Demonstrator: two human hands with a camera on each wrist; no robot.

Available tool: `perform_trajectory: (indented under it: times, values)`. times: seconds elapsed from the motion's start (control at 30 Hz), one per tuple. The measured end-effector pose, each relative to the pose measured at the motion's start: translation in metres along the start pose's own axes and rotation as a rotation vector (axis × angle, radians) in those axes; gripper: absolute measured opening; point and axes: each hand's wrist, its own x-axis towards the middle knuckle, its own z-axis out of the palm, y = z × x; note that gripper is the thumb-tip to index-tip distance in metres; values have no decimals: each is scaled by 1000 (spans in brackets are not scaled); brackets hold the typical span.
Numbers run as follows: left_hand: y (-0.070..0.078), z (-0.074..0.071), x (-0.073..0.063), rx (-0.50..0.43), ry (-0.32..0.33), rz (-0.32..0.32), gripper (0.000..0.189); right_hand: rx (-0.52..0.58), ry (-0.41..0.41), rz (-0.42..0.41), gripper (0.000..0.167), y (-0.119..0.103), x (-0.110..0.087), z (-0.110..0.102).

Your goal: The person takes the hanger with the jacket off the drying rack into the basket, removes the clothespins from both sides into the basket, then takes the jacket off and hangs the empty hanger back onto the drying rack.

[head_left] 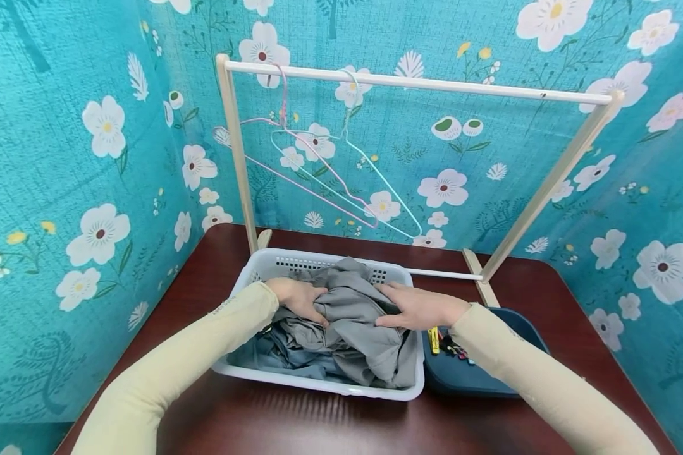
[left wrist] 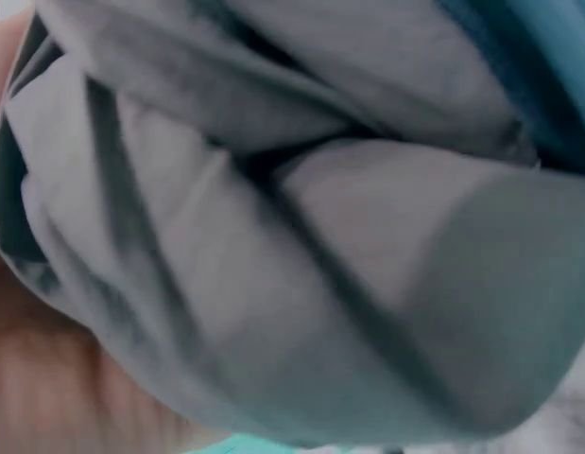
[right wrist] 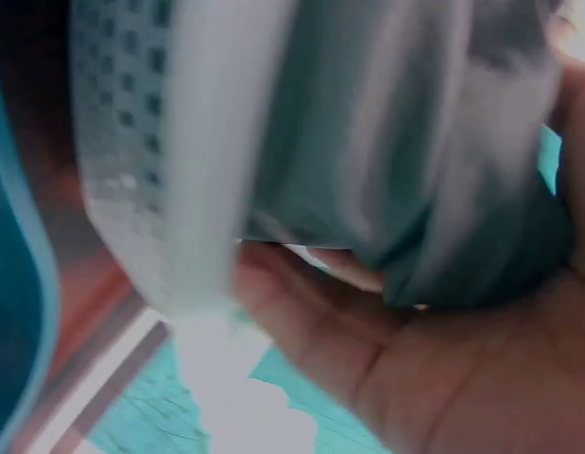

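Note:
A bunched grey garment [head_left: 350, 309] fills much of the white laundry basket [head_left: 319, 378]. My left hand [head_left: 300, 298] grips its left side, fingers partly lost among the folds. Opposite, my right hand [head_left: 418, 306] holds the garment's right side near the basket rim. In the left wrist view the grey cloth [left wrist: 207, 255] bulges up against the palm. The right wrist view has the fingers and thumb [right wrist: 320, 322] around a fold of the cloth [right wrist: 443, 161]. Darker blue-grey clothing [head_left: 273, 354] lies lower in the basket.
A dark blue tray [head_left: 523, 328] with a yellow clip [head_left: 434, 340] and other small items stands right of the basket. Behind is a wooden rack with a white bar [head_left: 421, 81], holding a pink hanger [head_left: 319, 151] and a mint hanger [head_left: 375, 174]. Patterned curtain surrounds the brown table [head_left: 233, 420].

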Motion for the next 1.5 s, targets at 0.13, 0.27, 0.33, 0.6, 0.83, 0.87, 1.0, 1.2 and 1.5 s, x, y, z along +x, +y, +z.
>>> perform_trajectory:
  times: [0.13, 0.27, 0.33, 0.6, 0.83, 0.87, 1.0, 1.2, 1.5]
  values:
    - [4, -4, -13, 0, 106, -51, 98, 68, 46, 10, 100, -9, -21, 0]
    - [13, -14, -19, 28, 284, -36, 116, 74, -2, 8, 115, -19, -31, 6]
    - [18, -19, -15, 57, 329, 13, 122, 14, -17, 5, 119, -22, -30, 10]
    - [14, -13, 2, 134, 103, -13, 109, -222, -22, 12, 121, -28, 0, 19]
    - [-3, 2, 1, 163, 49, -126, 109, -290, -155, 69, 117, -27, 37, 13]
    - [-5, 4, 1, 172, 52, -122, 109, -295, -174, 79, 116, -27, 42, 12]
    - [-9, 8, 7, 234, 44, -107, 107, -321, -236, 132, 113, -27, 62, 9]
    - [-9, 19, 14, 283, 25, -143, 106, -400, -346, 206, 104, -31, 83, 13]
    - [-7, 23, 22, 286, -5, -182, 98, -623, -557, 242, 77, -37, 112, 23]
